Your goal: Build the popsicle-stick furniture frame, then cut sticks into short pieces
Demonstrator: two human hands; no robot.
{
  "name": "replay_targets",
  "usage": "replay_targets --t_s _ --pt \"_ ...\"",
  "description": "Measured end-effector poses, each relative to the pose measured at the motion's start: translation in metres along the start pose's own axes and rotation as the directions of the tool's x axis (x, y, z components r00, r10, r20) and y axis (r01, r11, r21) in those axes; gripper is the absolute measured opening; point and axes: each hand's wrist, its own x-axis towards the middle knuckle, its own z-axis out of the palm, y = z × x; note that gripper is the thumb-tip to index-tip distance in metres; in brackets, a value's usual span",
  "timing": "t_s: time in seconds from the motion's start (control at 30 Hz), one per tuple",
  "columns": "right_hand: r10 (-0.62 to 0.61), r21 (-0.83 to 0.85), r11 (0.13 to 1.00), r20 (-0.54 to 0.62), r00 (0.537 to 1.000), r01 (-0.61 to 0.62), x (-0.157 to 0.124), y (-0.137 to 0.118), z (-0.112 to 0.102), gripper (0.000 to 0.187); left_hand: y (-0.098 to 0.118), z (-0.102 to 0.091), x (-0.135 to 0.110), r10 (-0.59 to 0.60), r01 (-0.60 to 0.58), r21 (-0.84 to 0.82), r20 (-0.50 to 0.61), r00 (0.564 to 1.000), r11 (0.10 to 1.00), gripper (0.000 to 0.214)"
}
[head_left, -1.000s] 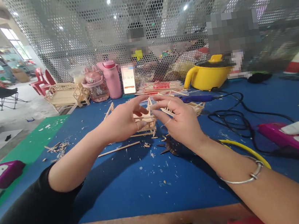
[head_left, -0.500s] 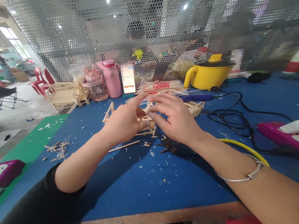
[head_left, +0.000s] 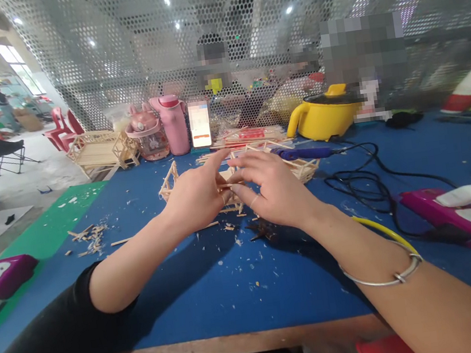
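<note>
A small frame built of thin wooden sticks (head_left: pixel 169 180) stands on the blue mat (head_left: pixel 215 283) at mid-table. My left hand (head_left: pixel 197 196) grips the frame from the left, index finger stretched over its top. My right hand (head_left: pixel 274 189) meets it from the right, fingers curled and pinching a stick at the frame's top. A silver bangle (head_left: pixel 382 273) sits on my right forearm. Dark cutters (head_left: pixel 264 232) lie on the mat just under my right hand.
A blue glue gun (head_left: pixel 302 154) with a black cable (head_left: pixel 362 183) lies behind the frame. Pink bottles (head_left: pixel 172 125), a phone (head_left: pixel 200 124), a yellow pot (head_left: pixel 325 115) and another stick model (head_left: pixel 97 151) line the back. Purple power strips (head_left: pixel 448 212) flank both sides; wood scraps (head_left: pixel 89 235) lie left.
Both hands have closed in on the top of the stick frame; my right hand's fingers have curled lower and nearer the left hand. The view has shifted slightly.
</note>
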Motion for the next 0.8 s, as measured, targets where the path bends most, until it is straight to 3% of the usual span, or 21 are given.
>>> replay_targets --t_s 0.2,0.5,0.8 --pt "-0.008 0.084 0.996 0.057 0.998 0.004 -0.002 0.009 0.002 0.024 -0.002 0.002 0.001 -0.003 0.003 0.006 -0.005 1.0 1.0 0.06" --pt "-0.037 0.159 0.987 0.075 0.996 0.025 -0.006 0.014 0.004 0.03 -0.005 -0.005 0.003 0.061 -0.061 0.0 0.129 0.99 0.998 0.057" --pt "-0.066 0.186 0.982 0.178 0.982 0.033 -0.011 0.019 -0.004 0.064 -0.01 -0.006 0.004 0.094 -0.111 0.086 0.179 0.979 0.99 0.062"
